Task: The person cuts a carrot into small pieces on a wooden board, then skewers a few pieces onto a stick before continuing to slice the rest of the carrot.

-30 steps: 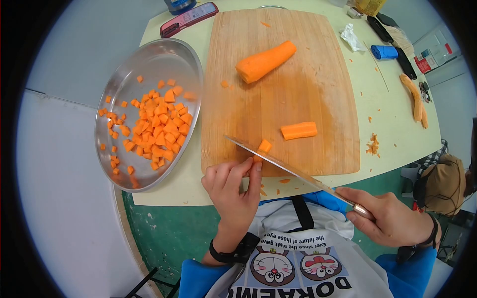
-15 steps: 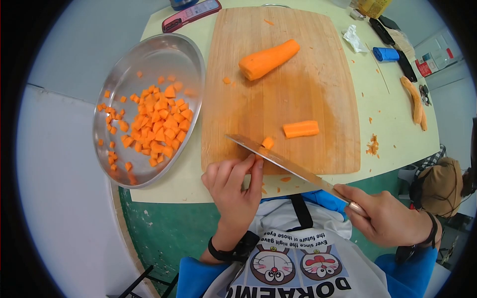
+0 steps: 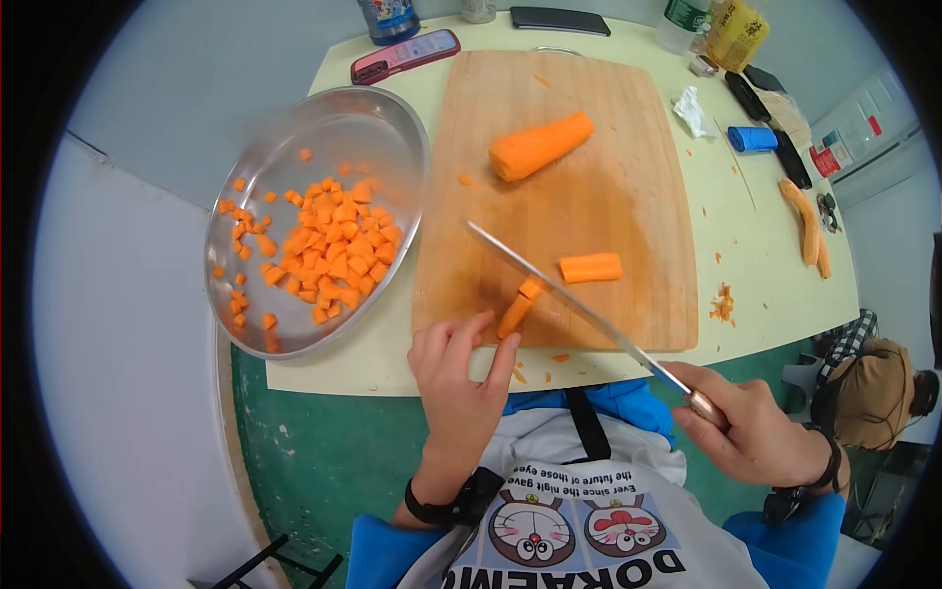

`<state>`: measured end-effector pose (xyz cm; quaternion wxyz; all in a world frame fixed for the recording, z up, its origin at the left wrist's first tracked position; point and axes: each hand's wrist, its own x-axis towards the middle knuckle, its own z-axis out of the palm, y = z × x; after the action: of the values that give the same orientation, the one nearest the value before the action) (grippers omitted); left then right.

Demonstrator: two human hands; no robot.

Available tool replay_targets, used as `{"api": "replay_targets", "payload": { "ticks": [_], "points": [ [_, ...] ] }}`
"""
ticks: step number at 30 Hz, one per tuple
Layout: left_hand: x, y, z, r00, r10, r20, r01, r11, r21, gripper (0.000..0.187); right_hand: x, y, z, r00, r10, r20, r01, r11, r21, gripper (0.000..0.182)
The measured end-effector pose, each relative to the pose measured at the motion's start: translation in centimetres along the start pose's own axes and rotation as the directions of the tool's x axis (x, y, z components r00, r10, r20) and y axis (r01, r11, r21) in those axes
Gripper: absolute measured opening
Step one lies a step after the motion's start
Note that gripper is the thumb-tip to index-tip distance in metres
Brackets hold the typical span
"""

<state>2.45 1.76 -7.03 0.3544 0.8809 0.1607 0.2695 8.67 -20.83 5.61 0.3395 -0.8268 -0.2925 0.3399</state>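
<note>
Your apron (image 3: 581, 501) carries the clearest text, upside down in this view: "Ever since the night gave", then "the future of those eye" — you lose the ending at the edge. Beyond the cartoon panels (image 3: 583, 531) you get big black "DORAEM", the rest cut off. The yellow bottle (image 3: 736, 37) shows Chinese characters, too small for you to read — same with the red label (image 3: 832, 155) on the right.

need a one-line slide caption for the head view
Right hand holds a knife over a cutting board, left hand at a small carrot stick, diced carrot in a metal dish alongside.
</note>
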Motion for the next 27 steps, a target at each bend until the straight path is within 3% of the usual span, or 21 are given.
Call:
{"api": "replay_targets", "payload": {
  "ticks": [6, 16, 27],
  "points": [
    [0.0, -0.2, 0.0, 0.997, 0.062, -0.039, -0.061, 0.998, 0.018, 0.015, 0.0, 0.7, 0.9, 0.996, 0.02, 0.09, -0.02, 1.0, -0.001, 0.04],
    [0.1, -0.3, 0.1, 0.998, 0.059, -0.033, -0.058, 0.998, 0.02, 0.014, -0.1, 1.0, 1.3, 0.994, 0.045, 0.096, -0.045, 0.999, -0.001, 0.04],
    [-0.1, -0.9, 0.1, 0.999, 0.052, 0.005, -0.052, 0.999, 0.0, 0.012, 0.3, 1.3, 1.5, 0.99, 0.062, 0.126, -0.042, 0.988, -0.151, 0.042]
  ]
}}
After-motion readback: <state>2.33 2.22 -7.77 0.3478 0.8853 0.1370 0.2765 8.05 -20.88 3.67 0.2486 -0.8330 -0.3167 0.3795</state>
